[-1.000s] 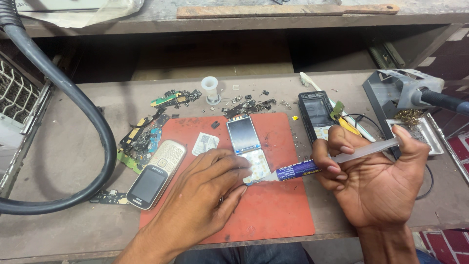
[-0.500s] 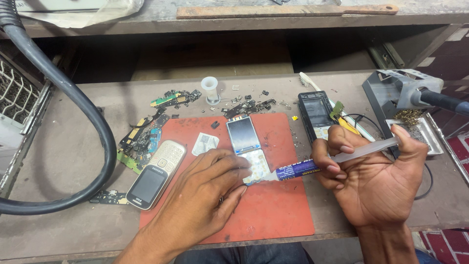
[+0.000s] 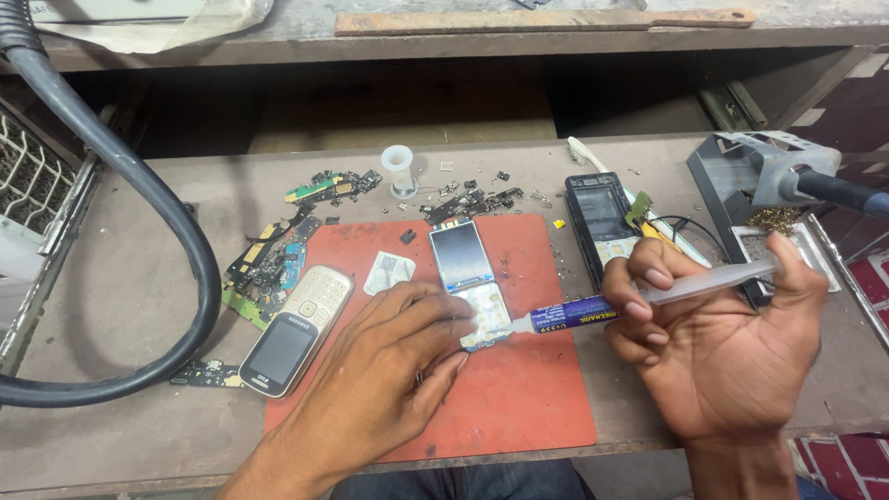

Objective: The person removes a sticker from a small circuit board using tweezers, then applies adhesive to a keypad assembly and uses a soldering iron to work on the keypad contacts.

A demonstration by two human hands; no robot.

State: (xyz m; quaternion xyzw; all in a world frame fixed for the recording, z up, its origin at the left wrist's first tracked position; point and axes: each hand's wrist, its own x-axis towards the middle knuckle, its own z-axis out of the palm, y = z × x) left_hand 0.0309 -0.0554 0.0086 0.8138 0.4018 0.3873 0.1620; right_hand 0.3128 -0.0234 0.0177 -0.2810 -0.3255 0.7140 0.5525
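Observation:
My left hand (image 3: 394,366) presses down on the lower part of an opened phone board with a small screen (image 3: 463,259), which lies on a red mat (image 3: 519,389). My right hand (image 3: 722,343) grips a syringe-like tube (image 3: 593,310) with a blue label. Its tip touches the board beside my left fingertips. A gold keypad phone (image 3: 294,329) lies left of my left hand at the mat's edge.
Circuit boards and small parts (image 3: 273,259) are strewn at the left and back of the wooden bench (image 3: 120,296). A black phone frame (image 3: 597,218), a soldering iron stand (image 3: 769,176), a small white spool (image 3: 399,168) and a thick black hose (image 3: 148,213) are around.

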